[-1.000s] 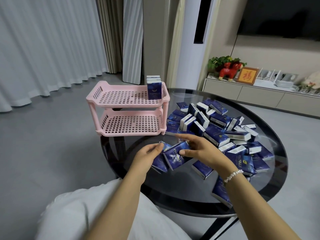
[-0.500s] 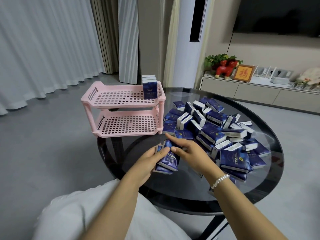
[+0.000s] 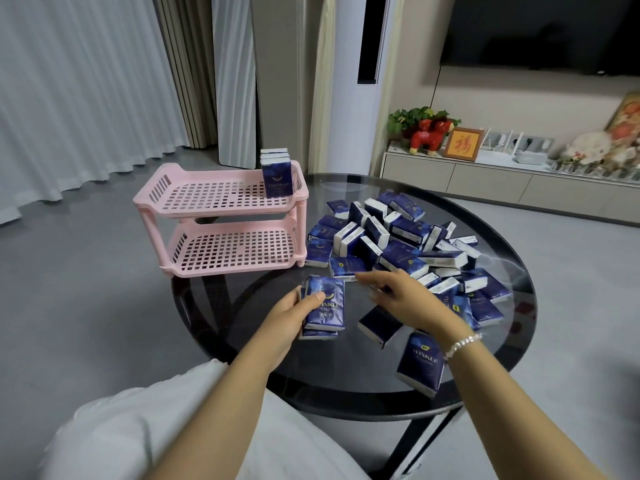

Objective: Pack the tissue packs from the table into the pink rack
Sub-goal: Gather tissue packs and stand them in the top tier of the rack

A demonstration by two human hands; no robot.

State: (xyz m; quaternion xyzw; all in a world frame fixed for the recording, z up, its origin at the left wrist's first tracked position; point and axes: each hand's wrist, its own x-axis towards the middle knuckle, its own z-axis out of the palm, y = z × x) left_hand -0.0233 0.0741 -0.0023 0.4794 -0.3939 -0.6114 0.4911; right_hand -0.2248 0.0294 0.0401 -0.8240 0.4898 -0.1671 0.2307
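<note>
Several dark blue plastic-wrapped tissue packs (image 3: 323, 308) sit stacked in your gripping left hand (image 3: 289, 315), likely batching for the pink slotted two-tier plastic rack (image 3: 221, 216), while your empty, loose-fingered right hand (image 3: 401, 297) reaches for more.

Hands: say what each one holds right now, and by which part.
The left hand grips a small stack of tissue packs by its left long side, thumb on the top face. The right hand holds nothing.

The rack (image 3: 221, 216) is pink with a grid of small square holes. The tissue packs (image 3: 398, 244) are dark blue with white ends. The round table (image 3: 346, 375) is smoky black glass. The far-left curtain (image 3: 69, 91) is white.
</note>
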